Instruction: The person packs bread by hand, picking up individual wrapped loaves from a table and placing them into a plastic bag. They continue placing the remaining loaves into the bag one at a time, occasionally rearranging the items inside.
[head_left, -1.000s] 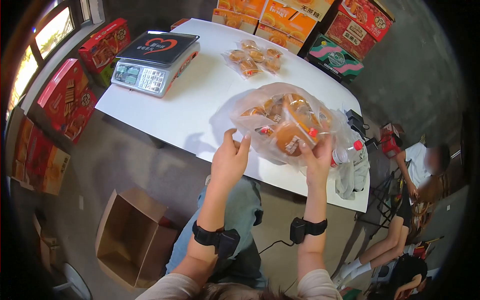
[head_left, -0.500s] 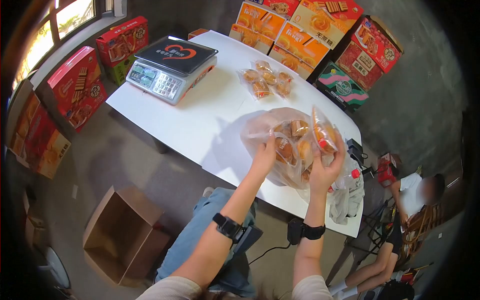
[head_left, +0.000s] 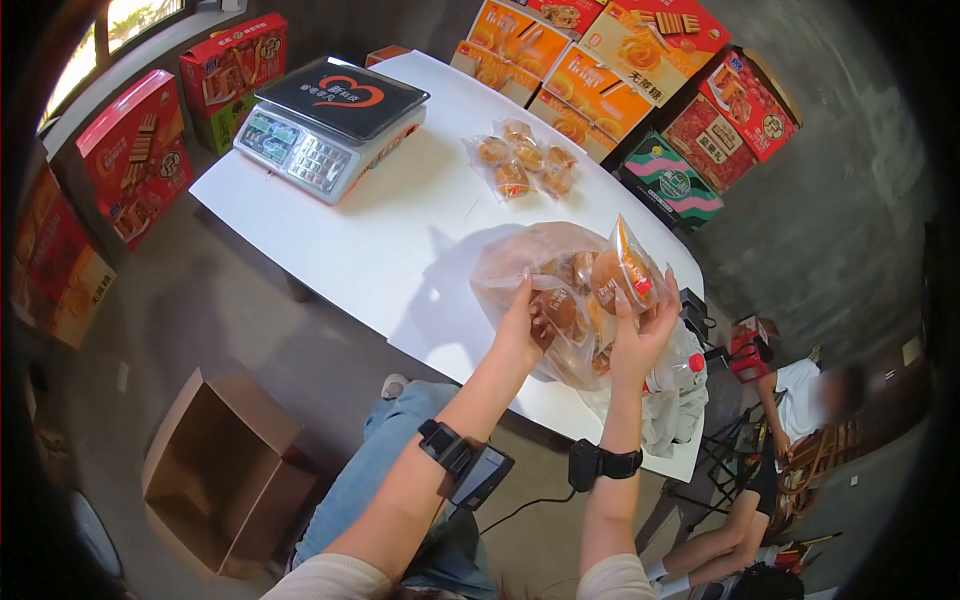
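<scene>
On the white table (head_left: 330, 258) rests a clear plastic bag (head_left: 505, 262) with several wrapped buns inside. My left hand (head_left: 522, 328) is closed on the near left side of the bag's mouth. In my right hand (head_left: 645, 330) is a wrapped bun (head_left: 618, 280) in a clear packet, held above the right side of the bag. Farther back on the table lies a group of several wrapped buns (head_left: 528, 157). Part of the bag's contents is hidden behind my fingers.
A digital scale (head_left: 335, 125) stands at the table's back left. Beside the bag, at the right edge, are a red-capped bottle (head_left: 690, 368) and crumpled plastic bags (head_left: 668, 425). An open cardboard box (head_left: 225, 475) is on the floor. Gift boxes (head_left: 650, 50) line the back. A person (head_left: 795, 400) sits at the right.
The wrapped bun in my right hand has turned, its round side now showing, and has come slightly left over the bag. The whole view has shifted a little.
</scene>
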